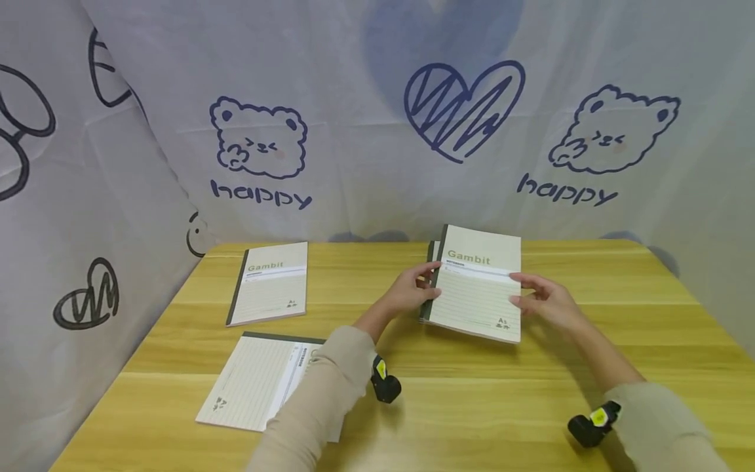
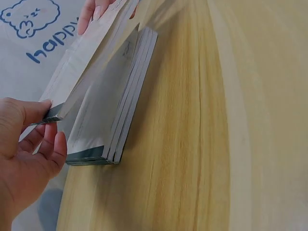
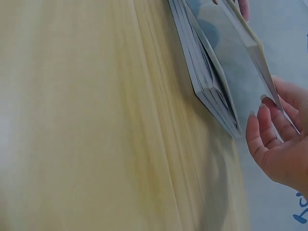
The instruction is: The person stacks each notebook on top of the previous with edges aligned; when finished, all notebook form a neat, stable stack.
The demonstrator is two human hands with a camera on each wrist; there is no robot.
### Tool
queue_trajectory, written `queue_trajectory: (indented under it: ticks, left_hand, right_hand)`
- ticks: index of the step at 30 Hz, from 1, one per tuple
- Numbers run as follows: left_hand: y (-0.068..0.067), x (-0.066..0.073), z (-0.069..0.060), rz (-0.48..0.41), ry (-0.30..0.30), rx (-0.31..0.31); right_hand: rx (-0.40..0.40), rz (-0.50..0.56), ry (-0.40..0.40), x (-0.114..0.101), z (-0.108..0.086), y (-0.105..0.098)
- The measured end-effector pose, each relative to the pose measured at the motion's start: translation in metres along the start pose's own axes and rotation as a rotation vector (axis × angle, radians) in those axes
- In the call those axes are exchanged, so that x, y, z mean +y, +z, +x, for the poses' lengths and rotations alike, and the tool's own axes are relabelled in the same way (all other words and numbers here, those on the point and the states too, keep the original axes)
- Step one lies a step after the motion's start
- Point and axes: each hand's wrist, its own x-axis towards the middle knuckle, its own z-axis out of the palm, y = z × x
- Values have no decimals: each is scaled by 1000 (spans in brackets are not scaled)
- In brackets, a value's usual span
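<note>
Both hands hold one Gambit notebook [image 1: 478, 282] by its two side edges, raised over a stack of notebooks [image 2: 126, 106]. My left hand [image 1: 407, 288] pinches its dark spine edge; in the left wrist view the thumb of the left hand [image 2: 24, 149] lies on top and fingers are beneath. My right hand [image 1: 548, 301] pinches the opposite edge; the right wrist view shows the right hand [image 3: 284, 130] with the stack [image 3: 207, 72] below and apart from the held notebook. The held notebook hides most of the stack in the head view.
On the left of the wooden table [image 1: 472, 406] lies another notebook [image 1: 271, 295], upright to the view. Nearer, a notebook turned sideways [image 1: 253, 387] is partly covered by the left sleeve [image 1: 324, 387]. A printed cloth [image 1: 354, 144] hangs behind the table and along its left side.
</note>
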Motion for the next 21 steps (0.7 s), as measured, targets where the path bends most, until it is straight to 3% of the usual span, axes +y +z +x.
queue_trajectory:
  ticks: [11,21]
  left_hand:
    - [5,-12,14,0,3,93]
    - [17,-19,14,67,-1,239]
  right_hand:
    - [11,22,26,8,24,6]
    - [27,70,64,17,34,16]
